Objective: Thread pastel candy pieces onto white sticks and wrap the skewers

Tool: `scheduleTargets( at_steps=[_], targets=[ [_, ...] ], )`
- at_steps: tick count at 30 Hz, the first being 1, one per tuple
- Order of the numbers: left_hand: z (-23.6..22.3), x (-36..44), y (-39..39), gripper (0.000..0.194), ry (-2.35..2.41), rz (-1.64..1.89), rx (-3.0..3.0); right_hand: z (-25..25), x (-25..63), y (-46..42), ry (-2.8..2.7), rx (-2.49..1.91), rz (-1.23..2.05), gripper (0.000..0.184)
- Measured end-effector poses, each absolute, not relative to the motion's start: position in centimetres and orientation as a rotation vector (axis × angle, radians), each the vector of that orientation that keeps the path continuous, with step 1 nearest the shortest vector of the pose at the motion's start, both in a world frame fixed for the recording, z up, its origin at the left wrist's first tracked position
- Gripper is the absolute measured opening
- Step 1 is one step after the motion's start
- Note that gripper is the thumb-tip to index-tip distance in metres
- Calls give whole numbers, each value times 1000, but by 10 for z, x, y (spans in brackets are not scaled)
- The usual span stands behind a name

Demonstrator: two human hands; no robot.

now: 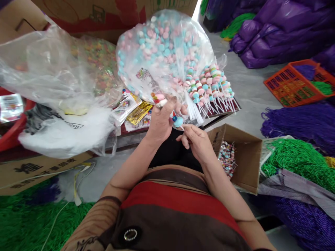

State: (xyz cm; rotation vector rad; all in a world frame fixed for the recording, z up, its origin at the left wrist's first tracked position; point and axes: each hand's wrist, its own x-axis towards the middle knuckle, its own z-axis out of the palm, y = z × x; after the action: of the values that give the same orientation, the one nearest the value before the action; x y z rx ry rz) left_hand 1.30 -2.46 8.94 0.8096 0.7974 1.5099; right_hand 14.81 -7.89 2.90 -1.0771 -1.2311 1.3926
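My left hand [162,118] is closed around small candies, among them a pink marshmallow [159,97] and orange-red gummies showing above the thumb. A white candy stick [182,127] is pinched in the fingertips of my right hand [197,142]. On that stick sits a light blue marshmallow [178,121], with a dark blue and red piece beside it close to my left fingers. Just beyond my hands lie loose white sticks [193,109] and a pile of candy skewers [209,85]. A big clear bag of pink, blue and white marshmallows [159,42] stands behind them.
Left of the marshmallows is a clear bag of gummies [102,66]. Gold twist ties [140,112] lie at the table's near edge. A cardboard box [244,157] at right holds candy skewers. An orange basket [293,83] and green strands [300,160] are farther right.
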Motion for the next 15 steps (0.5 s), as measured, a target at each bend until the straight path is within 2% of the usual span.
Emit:
scheduleTargets(
  at_steps=[4, 6, 7, 11, 13, 15],
  targets=[
    [91, 12, -21, 46, 795, 1514, 780, 24, 152, -86, -1421, -1266, 716, 27],
    [86, 16, -24, 47, 738, 1510, 792, 20, 148, -88, -1399, -1297, 600, 29],
    [82, 19, -26, 47, 715, 1501, 805, 18, 146, -88, -1362, -1279, 674, 31],
    [60, 22, -37, 46, 712, 1307, 932, 15, 136, -87, -1138, -1046, 1333, 43],
    [56, 14, -37, 55, 664, 1203, 989, 16, 137, -86, -1122, -972, 1463, 44],
    [61, 1, -32, 71, 598, 1213, 992, 16, 142, -87, -1167, -979, 1454, 43]
  ],
)
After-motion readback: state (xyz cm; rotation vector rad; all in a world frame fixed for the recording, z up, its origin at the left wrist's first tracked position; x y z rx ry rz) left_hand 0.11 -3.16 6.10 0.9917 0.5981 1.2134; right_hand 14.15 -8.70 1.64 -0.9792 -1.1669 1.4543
